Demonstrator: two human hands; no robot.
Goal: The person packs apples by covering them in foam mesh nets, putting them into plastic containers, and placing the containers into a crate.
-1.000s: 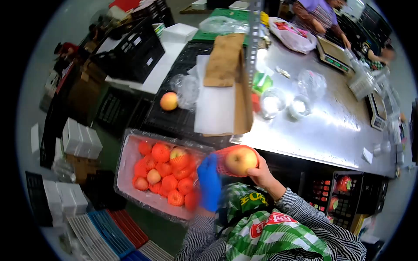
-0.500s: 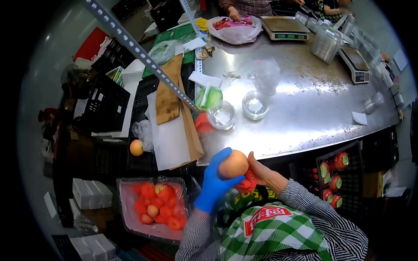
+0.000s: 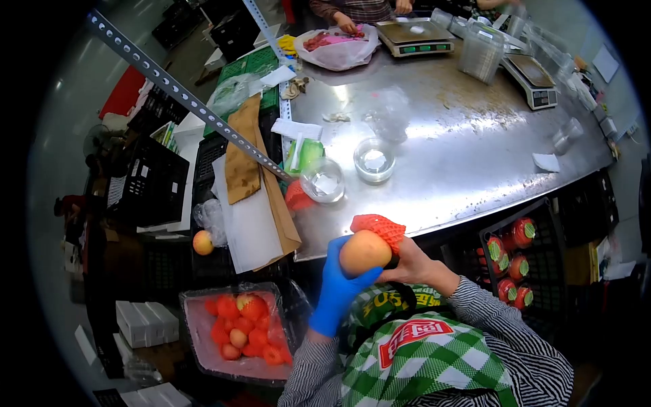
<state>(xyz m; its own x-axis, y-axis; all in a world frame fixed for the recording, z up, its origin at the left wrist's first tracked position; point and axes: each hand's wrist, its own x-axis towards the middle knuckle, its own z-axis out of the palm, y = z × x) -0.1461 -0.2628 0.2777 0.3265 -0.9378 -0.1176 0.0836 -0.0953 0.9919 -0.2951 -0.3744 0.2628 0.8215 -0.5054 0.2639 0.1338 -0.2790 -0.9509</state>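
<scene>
My left hand (image 3: 339, 285), in a blue glove, is closed around a round yellow-pink fruit (image 3: 365, 254) in front of my apron. Bare and close by, my right hand (image 3: 413, 263) grips a red foam net (image 3: 380, 228), which rises behind the fruit's upper right side. Its fingertips are partly hidden by the fruit. Two clear round plastic tubs (image 3: 373, 161) stand on the metal table beyond my hands. Below left, a lined crate (image 3: 193, 332) holds several fruits, many in red foam nets.
A slotted metal post (image 3: 183, 95) slants across the left side, over brown cardboard (image 3: 245, 146). At right, a black crate (image 3: 542, 264) holds packed red tubs. Scales (image 3: 415, 39) and stacked clear containers (image 3: 483, 54) sit at the back, where another person's hand (image 3: 347, 26) reaches into a white bag (image 3: 337, 57).
The red net has gone from hanging below the fruit to standing above and behind it. My right hand has shifted with it. The whole view has shifted slightly.
</scene>
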